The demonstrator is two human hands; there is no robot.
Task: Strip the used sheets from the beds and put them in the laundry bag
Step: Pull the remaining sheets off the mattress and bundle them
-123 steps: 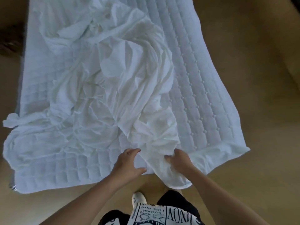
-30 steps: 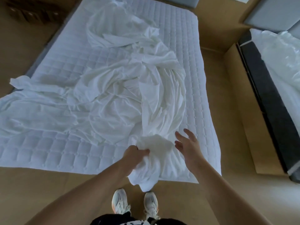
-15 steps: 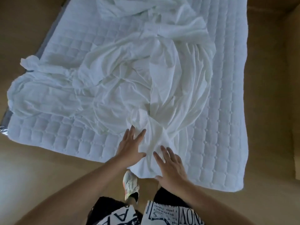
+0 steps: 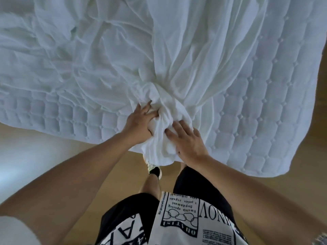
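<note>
fingers (image 4: 150, 114) of the left hand (image 4: 139, 124) are curled into the gathered bunch of the white sheet (image 4: 123, 55), clamped on a fistful at the foot edge of the bed; the right hand (image 4: 185, 140) lies flatter on the same bunch, fingers fairly straight and pressing the cloth down — whether its thumb pinches anything underneath is hidden.

the sheet itself lies crumpled across the quilted mattress (image 4: 265, 96), drawn in folds toward the hands, with a tail of it hanging over the edge above the person's shoe (image 4: 155, 169). no laundry bag shows in this view.

the step in hand looks like gathering the sheet into one bundle. to do it well, the right hand should probably close on the bunch too, then both pull toward the body in short hauls — regripping further up each time so the far folds come along rather than dragging loose. keeping the hanging tail tucked in would stop it trailing on the wooden floor (image 4: 53, 165) underfoot.
</note>
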